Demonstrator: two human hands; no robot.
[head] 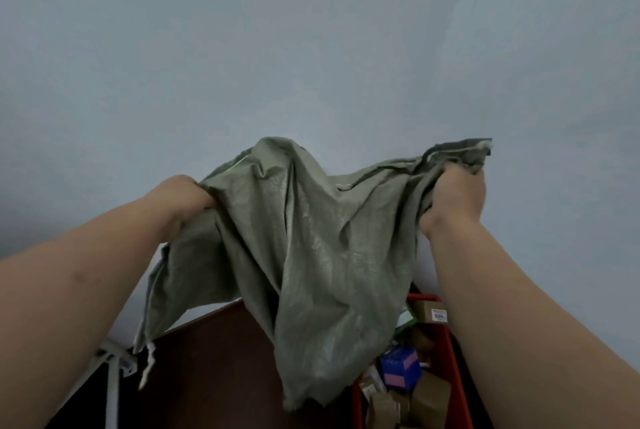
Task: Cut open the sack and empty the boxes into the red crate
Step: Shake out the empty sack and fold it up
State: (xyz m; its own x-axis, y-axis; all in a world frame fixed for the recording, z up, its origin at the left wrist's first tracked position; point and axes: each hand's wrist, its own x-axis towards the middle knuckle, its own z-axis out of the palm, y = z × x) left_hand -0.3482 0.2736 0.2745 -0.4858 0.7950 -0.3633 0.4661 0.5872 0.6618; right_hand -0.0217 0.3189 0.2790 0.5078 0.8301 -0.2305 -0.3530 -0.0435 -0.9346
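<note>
Hanging sack (pixel 304 255) between gripping hands

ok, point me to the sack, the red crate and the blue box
grey-green woven plastic sack (pixel 311 248): head view, middle of the hanging cloth
red plastic crate (pixel 453 356): head view, right-hand wall
blue and pink cardboard box (pixel 398 368): head view, front face

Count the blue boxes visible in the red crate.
1. A blue box with a pink band lies in the red crate, among brown cardboard boxes, right of the sack's hanging end. The sack covers part of the crate, so more may be hidden.
</note>
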